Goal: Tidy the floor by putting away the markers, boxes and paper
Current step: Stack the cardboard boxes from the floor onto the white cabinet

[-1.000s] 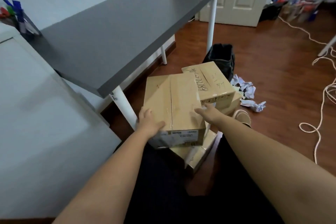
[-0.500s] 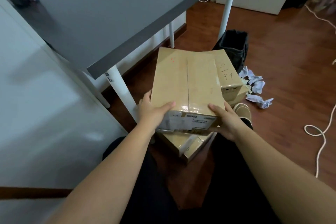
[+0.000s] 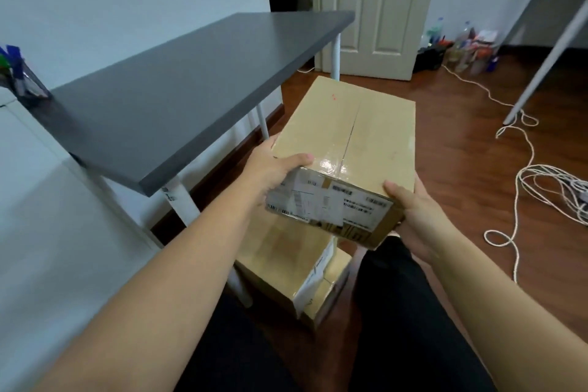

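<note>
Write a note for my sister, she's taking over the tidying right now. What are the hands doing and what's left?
Left hand: grips the near left corner of the box, thumb on top.
Right hand: grips its near right corner.
The box is lifted, beside the grey table.
More boxes lie on the floor underneath.
Markers stand in a holder, far left.
Paper: not in view.
Done: box picked up.
Left: set it down somewhere, then the other boxes.

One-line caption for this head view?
Both hands, left and right, hold a taped cardboard box beside a grey table.
</note>
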{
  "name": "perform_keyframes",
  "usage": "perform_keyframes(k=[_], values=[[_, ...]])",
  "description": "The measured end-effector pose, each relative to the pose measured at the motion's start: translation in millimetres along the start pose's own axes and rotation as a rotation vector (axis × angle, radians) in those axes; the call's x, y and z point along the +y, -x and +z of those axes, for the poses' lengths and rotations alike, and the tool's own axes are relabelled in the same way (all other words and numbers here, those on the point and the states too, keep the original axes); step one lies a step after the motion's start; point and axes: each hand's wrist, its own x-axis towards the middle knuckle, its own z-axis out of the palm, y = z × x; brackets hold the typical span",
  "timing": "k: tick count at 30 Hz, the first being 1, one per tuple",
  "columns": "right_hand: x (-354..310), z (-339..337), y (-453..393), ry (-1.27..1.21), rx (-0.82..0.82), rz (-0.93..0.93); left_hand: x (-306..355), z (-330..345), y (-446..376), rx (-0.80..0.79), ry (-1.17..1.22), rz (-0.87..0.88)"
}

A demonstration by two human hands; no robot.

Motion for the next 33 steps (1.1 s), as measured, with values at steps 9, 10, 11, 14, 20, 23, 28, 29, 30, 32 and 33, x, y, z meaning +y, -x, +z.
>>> perform_keyframes(k=[9,10,11,14,20,23,28,29,30,32,33], values=[[-112,102,19,0.119,-0.117,-0.425,110,-87,45,0.18,0.2,0.341],[-122,119,19,0.115,-0.148,-0.443,118,-101,54,0.219,0.219,0.39],[-131,136,19,0.114,-0.196,-0.465,125,-115,64,0.265,0.236,0.434],[-144,197,19,0.147,-0.342,-0.522,137,-165,97,0.445,0.267,0.52],[-134,329,30,0.113,-0.712,-0.466,143,-270,180,0.825,0.239,0.544],[-117,390,52,0.159,-0.976,-0.456,137,-321,229,0.995,0.238,0.49],[-73,475,92,0.211,-1.318,-0.439,116,-387,306,1.265,0.171,0.393],[-64,489,98,0.204,-1.341,-0.424,110,-398,318,1.304,0.153,0.375],[-55,503,104,0.198,-1.358,-0.41,104,-407,329,1.331,0.137,0.357],[-41,530,115,0.162,-1.366,-0.39,93,-424,346,1.33,0.077,0.332],[-36,542,120,0.134,-1.347,-0.368,87,-432,353,1.304,0.021,0.334]])
